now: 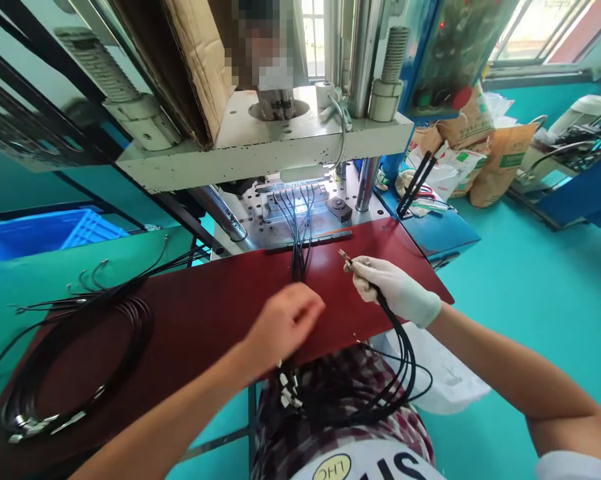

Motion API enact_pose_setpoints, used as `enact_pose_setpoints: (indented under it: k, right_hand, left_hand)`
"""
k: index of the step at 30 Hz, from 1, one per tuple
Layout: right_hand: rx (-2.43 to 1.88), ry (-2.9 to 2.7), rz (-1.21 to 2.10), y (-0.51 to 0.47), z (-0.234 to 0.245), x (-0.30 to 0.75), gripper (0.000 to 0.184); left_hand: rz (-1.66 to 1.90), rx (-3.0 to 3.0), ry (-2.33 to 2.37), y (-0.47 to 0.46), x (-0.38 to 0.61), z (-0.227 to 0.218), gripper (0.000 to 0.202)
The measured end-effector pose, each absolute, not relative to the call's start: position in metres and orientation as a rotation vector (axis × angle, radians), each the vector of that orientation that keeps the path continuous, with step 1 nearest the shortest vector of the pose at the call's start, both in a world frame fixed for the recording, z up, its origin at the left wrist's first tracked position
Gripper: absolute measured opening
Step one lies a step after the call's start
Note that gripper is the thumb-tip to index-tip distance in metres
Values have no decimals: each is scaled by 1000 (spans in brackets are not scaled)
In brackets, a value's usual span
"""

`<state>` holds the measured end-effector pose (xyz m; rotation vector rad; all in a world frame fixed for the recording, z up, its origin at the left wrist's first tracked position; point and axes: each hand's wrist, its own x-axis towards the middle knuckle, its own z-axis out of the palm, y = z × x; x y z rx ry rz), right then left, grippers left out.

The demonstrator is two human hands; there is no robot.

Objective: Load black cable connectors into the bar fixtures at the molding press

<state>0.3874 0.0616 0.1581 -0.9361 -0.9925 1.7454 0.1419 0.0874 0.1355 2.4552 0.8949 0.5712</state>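
Right now: my right hand [397, 290], gloved, clamped on cable bundle [405, 353], metal terminal [344, 257] sticking out ahead of grip so tip stays free. Slack loops down below grip into lap. My left hand [285, 320], bare, curled over cables [299, 257] running forward into press fixture [293, 203]; pinching them, probably, fingers blurred. Coiled spare cables [80, 347] far left on red board [205, 313].

A factory workshop is showing here: a press machine [280, 143] is standing beyond the fingers [307, 308], paper sacks [500, 167] are slumping on the teal floor [530, 287] farther right.
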Motion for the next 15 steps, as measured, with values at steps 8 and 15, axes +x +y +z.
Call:
enact_pose_setpoints:
  k: [8,15]
  right_hand:
    - [-1251,-1255,1720,108,137,360,51]
    - [-970,-1274,2014,115,118,343,45]
  left_hand:
    - [512,2675,1448,237,115,91,39]
    - [425,2719,1379,218,106,94,26]
